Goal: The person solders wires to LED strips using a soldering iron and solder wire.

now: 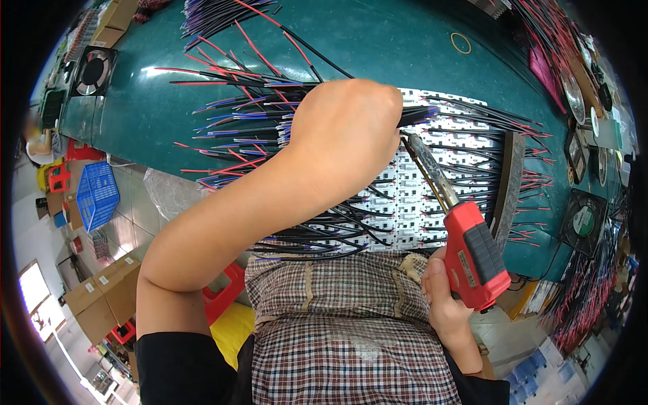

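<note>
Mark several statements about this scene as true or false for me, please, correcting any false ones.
1. The right hand holds a red tool. True.
2. The left hand lies flat and open. False: it is closed around black wires.
3. The tabletop is green. True.
4. A blue basket stands on the tabletop. False: it is off the tabletop, to the left.
5. White boards lie on the tabletop. True.
</note>
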`<act>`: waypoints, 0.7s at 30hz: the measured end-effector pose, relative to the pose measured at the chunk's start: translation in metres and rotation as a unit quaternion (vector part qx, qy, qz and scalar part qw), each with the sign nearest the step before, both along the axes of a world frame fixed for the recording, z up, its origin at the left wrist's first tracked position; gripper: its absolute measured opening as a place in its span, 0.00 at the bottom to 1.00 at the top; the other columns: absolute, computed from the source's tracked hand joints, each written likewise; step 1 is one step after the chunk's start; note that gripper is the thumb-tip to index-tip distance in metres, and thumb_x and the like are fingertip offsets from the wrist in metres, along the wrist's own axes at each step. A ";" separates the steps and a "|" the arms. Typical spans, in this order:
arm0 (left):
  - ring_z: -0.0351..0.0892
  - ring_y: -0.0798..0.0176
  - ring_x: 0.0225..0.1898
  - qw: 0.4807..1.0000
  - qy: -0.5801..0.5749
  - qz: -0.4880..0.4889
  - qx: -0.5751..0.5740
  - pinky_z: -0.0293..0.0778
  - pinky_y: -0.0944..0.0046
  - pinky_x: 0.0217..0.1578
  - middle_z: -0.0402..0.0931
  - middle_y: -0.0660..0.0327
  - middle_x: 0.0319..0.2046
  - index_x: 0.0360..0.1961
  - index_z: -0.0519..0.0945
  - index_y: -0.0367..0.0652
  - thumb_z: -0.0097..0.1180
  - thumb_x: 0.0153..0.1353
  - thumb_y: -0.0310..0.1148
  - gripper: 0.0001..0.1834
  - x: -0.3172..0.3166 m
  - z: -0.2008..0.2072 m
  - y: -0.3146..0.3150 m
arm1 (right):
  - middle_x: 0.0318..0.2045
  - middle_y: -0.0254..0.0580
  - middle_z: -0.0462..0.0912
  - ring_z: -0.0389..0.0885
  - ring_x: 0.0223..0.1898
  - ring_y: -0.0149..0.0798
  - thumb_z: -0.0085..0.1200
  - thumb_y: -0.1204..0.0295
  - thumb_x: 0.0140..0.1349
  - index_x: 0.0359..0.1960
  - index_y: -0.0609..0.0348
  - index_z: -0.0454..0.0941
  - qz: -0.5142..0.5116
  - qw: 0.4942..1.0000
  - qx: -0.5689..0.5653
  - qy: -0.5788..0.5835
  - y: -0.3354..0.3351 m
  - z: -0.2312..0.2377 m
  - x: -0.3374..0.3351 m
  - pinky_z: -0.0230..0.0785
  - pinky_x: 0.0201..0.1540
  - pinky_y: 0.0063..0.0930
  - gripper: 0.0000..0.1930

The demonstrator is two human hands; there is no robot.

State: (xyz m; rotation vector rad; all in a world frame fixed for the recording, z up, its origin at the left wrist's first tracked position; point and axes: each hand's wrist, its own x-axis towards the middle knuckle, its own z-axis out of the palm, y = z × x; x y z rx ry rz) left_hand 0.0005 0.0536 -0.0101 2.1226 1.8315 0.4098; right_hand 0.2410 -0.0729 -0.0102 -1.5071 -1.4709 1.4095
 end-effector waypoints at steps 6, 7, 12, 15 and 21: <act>0.82 0.43 0.31 0.999 0.003 -0.013 0.038 0.77 0.49 0.35 0.80 0.49 0.25 0.26 0.79 0.36 0.66 0.53 0.32 0.11 0.003 -0.002 -0.003 | 0.22 0.31 0.72 0.65 0.17 0.20 0.53 0.74 0.71 0.45 0.63 0.73 -0.029 0.999 -0.028 0.004 0.001 0.004 -0.008 0.58 0.20 0.17 0.07; 0.82 0.44 0.31 0.999 0.004 -0.013 0.040 0.77 0.50 0.35 0.80 0.49 0.25 0.25 0.79 0.36 0.66 0.52 0.32 0.11 0.003 -0.002 -0.004 | 0.21 0.31 0.72 0.65 0.17 0.21 0.53 0.73 0.71 0.43 0.62 0.73 -0.022 0.999 -0.025 0.006 0.001 0.003 -0.008 0.58 0.20 0.17 0.06; 0.82 0.44 0.31 0.998 0.000 -0.014 0.062 0.78 0.49 0.35 0.80 0.49 0.25 0.25 0.78 0.36 0.66 0.51 0.32 0.11 0.003 -0.005 -0.006 | 0.30 0.36 0.77 0.76 0.32 0.30 0.55 0.77 0.69 0.40 0.62 0.77 0.026 0.997 -0.065 -0.015 0.003 0.004 0.001 0.70 0.37 0.28 0.02; 0.82 0.44 0.31 0.998 0.004 -0.016 0.057 0.78 0.49 0.35 0.80 0.48 0.25 0.25 0.78 0.36 0.66 0.51 0.32 0.11 0.005 -0.004 -0.006 | 0.20 0.30 0.71 0.65 0.16 0.21 0.53 0.73 0.71 0.42 0.63 0.72 0.030 0.999 0.003 -0.011 0.001 -0.002 0.000 0.57 0.19 0.18 0.05; 0.83 0.44 0.32 0.999 0.019 -0.014 0.048 0.78 0.49 0.36 0.80 0.49 0.25 0.26 0.78 0.36 0.66 0.51 0.32 0.11 0.004 -0.003 -0.006 | 0.20 0.32 0.71 0.64 0.15 0.22 0.52 0.75 0.71 0.41 0.65 0.72 0.008 0.999 0.039 -0.027 -0.002 0.003 -0.001 0.57 0.18 0.19 0.05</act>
